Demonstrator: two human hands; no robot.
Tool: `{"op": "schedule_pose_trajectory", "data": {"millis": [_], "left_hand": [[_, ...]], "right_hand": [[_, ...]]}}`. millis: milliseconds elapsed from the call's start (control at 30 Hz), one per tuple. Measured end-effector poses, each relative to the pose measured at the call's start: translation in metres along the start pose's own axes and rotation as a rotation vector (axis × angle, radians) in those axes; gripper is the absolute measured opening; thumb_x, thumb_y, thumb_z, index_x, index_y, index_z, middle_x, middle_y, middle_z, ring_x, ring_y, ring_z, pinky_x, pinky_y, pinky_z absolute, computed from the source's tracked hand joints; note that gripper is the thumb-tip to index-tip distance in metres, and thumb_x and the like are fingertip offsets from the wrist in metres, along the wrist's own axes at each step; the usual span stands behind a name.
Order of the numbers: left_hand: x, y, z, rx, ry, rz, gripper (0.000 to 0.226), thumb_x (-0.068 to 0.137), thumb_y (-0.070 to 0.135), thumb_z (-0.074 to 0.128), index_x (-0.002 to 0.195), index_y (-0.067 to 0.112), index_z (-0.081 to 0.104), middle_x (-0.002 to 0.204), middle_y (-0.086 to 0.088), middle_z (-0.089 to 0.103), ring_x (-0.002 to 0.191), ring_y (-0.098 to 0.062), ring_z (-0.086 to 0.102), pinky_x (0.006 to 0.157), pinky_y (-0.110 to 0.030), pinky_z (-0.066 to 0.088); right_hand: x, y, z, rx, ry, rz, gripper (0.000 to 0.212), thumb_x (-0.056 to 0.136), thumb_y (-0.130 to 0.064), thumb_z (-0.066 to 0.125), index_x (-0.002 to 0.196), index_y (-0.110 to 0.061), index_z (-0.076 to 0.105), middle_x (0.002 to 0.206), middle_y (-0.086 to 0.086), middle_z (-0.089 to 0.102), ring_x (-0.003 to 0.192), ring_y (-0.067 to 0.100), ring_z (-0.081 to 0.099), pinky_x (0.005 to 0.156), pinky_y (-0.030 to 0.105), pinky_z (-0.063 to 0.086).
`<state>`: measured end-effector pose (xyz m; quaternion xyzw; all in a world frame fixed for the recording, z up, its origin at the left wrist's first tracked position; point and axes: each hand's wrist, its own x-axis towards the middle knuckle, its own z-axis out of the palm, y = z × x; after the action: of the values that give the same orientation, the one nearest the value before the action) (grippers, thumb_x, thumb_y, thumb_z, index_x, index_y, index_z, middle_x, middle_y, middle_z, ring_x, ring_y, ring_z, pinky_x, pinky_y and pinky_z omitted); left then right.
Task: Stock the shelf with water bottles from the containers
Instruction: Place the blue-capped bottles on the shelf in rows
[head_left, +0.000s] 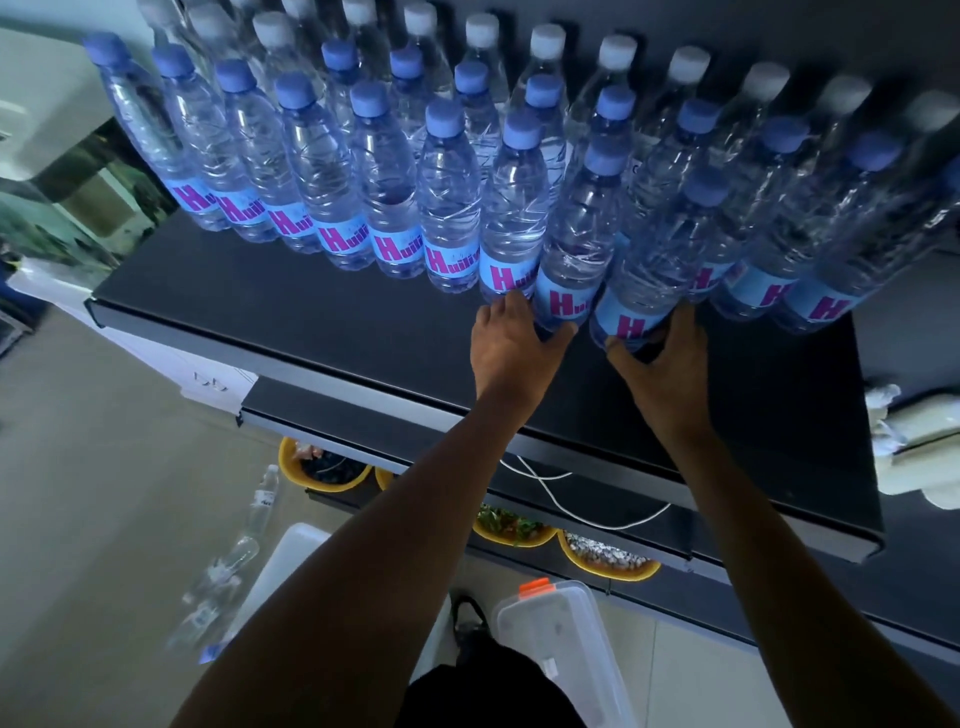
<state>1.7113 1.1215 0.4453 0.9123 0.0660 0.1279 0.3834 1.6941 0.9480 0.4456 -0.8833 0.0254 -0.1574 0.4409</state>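
Observation:
Several clear water bottles with blue caps and blue labels stand in rows on the black shelf; white-capped bottles fill the back rows. My left hand grips the base of one front-row bottle. Right beside it, my right hand grips the base of another bottle. Both bottles stand upright on the shelf, level with the front row. A clear plastic container with an orange latch sits on the floor below, between my arms.
Loose bottles lie on the floor at the lower left beside a white container lid. Yellow bowls and a white cable sit on the lower shelves. White objects rest at the shelf's right end.

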Motion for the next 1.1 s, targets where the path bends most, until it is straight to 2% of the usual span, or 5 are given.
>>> {"op": "schedule_pose_trajectory", "data": {"millis": [567, 700, 800, 967, 1100], "left_hand": [[0.009, 0.007, 0.010, 0.050, 0.063, -0.072, 0.050, 0.082, 0.060, 0.071, 0.087, 0.011, 0.064, 0.086, -0.004, 0.068, 0.099, -0.026, 0.059, 0.091, -0.040, 0.048], [0.006, 0.000, 0.002, -0.104, 0.010, -0.074, 0.047, 0.079, 0.056, 0.077, 0.076, 0.014, 0.056, 0.072, 0.002, 0.059, 0.089, -0.020, 0.054, 0.081, -0.040, 0.050], [0.001, -0.005, -0.010, -0.206, -0.040, -0.061, 0.046, 0.077, 0.053, 0.079, 0.081, 0.014, 0.057, 0.075, 0.003, 0.056, 0.087, -0.019, 0.053, 0.075, -0.039, 0.051], [-0.038, -0.029, -0.043, -0.336, -0.039, -0.081, 0.038, 0.079, 0.050, 0.077, 0.089, 0.021, 0.056, 0.080, -0.001, 0.060, 0.079, -0.021, 0.059, 0.069, -0.037, 0.053], [-0.097, -0.064, -0.075, -0.333, 0.065, -0.078, 0.031, 0.082, 0.056, 0.069, 0.092, 0.031, 0.054, 0.080, 0.009, 0.056, 0.083, -0.015, 0.056, 0.066, -0.031, 0.047]], "right_hand": [[0.015, 0.004, 0.014, 0.032, 0.077, 0.017, 0.052, 0.084, -0.024, 0.081, 0.129, -0.010, 0.057, 0.123, 0.009, 0.054, 0.097, 0.018, 0.059, 0.081, 0.025, 0.053], [0.013, 0.001, 0.011, 0.045, 0.095, 0.035, 0.063, 0.081, -0.022, 0.083, 0.133, -0.006, 0.052, 0.131, 0.016, 0.048, 0.101, -0.012, 0.048, 0.079, 0.007, 0.045], [0.002, -0.009, 0.007, 0.101, 0.125, 0.054, 0.070, 0.081, -0.021, 0.084, 0.140, -0.009, 0.048, 0.136, 0.008, 0.041, 0.103, -0.013, 0.047, 0.087, 0.014, 0.049], [-0.042, -0.034, 0.017, 0.221, 0.213, 0.166, 0.066, 0.083, -0.016, 0.080, 0.142, -0.013, 0.049, 0.130, 0.001, 0.039, 0.101, 0.005, 0.051, 0.095, 0.041, 0.055], [-0.095, -0.061, 0.035, 0.251, 0.193, 0.095, 0.058, 0.087, -0.013, 0.076, 0.139, -0.007, 0.052, 0.129, 0.005, 0.042, 0.115, 0.022, 0.053, 0.098, 0.048, 0.051]]}}
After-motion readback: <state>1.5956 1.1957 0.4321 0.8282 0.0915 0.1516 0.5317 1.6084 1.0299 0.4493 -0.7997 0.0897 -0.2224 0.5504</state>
